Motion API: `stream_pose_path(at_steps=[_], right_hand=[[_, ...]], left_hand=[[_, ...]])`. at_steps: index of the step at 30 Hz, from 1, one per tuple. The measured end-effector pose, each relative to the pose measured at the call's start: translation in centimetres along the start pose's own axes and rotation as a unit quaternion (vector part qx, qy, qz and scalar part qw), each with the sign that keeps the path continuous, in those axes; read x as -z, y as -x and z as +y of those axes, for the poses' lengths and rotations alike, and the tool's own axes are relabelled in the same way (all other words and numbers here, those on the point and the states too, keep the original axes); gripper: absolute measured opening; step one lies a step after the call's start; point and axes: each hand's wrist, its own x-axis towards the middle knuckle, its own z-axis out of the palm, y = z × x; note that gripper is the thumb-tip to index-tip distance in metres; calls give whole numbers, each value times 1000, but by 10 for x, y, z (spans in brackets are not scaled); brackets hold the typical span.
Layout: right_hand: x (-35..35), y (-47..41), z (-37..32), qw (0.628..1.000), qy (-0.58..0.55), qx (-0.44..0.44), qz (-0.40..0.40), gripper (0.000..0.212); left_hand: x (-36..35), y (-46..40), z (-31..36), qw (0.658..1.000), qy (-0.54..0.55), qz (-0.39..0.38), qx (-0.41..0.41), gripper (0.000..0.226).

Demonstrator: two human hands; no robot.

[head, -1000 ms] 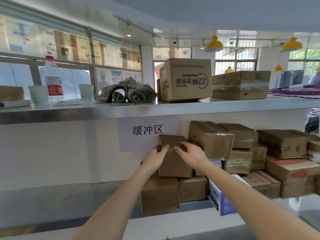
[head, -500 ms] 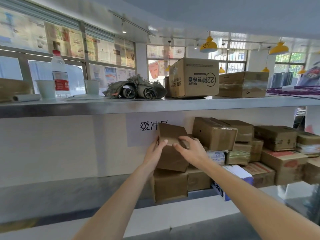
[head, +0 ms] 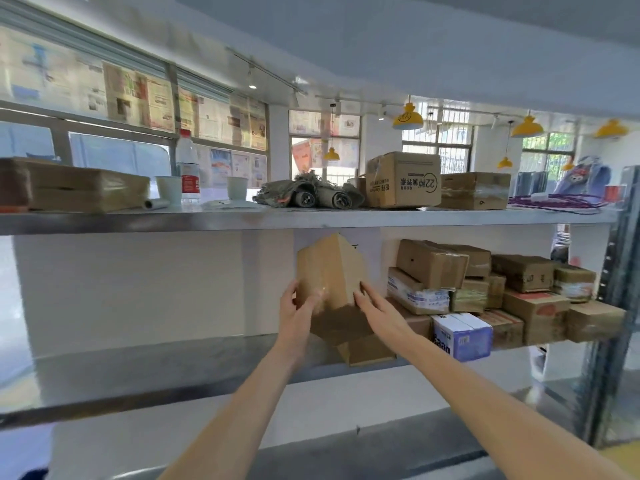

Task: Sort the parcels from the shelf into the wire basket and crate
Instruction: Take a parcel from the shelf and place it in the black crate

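- Now the box [head: 329,271] is lifted off the pile and tipped on a corner; before, it sat on the other boxes.
- It is in the air in front of the middle shelf [head: 173,362], between both hands.
- Left hand [head: 298,315] curls round its left side; right hand [head: 379,311] presses flat, fingers straight.
- It looks light and stiff, but shiny tape may be slippery.
- Hold both sides, low down.

the lifted parcel [head: 329,271] hides the wall label; left shelf [head: 104,386] blurred.
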Motion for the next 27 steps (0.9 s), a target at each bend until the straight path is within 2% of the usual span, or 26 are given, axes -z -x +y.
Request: stream_pose_path(at_steps=[2,4,6,7,10,11,12,15,16,18,19,25,27], right_hand=[[-7,19,-12,999,-32,1,-26,69],[-16,37,-26,998,-37,2,-41,84],[-21,49,-31,999,-25,14,-35,99],[-21,54,-34,999,-22,20,-31,99],[-18,69,-41,998,-48,39,-21,63],[-17,74,-44,998,-52,42,-20,55],[-14,76,-43,997,-57,44,-14,50],[-5,86,-44,995,-81,62,8,52],[0,88,-40,993,-96,64,17,55],[8,97,-36,991,-111,76,26,54],[12,101,-34,991,-105,82,26,51],[37,117,-14,998,-39,49,24,47],[46,117,-9,998,-32,28,38,53]], left_hand=[[15,14,5,1000,-10,-8,4,82],[27,28,9,1000,-13,-17,12,96],[36,40,13,1000,-21,-15,4,95],[40,45,16,1000,-26,-12,-7,88],[47,58,31,999,3,-32,-7,54],[47,64,38,998,33,-47,3,37],[47,67,41,996,56,-64,11,29],[45,72,45,995,57,-79,31,29],[43,73,45,995,43,-82,36,35],[36,77,42,993,39,-90,61,63],[32,80,42,993,43,-86,74,68],[4,90,28,997,-27,-65,43,83],[-7,93,24,996,-27,-72,36,86]])
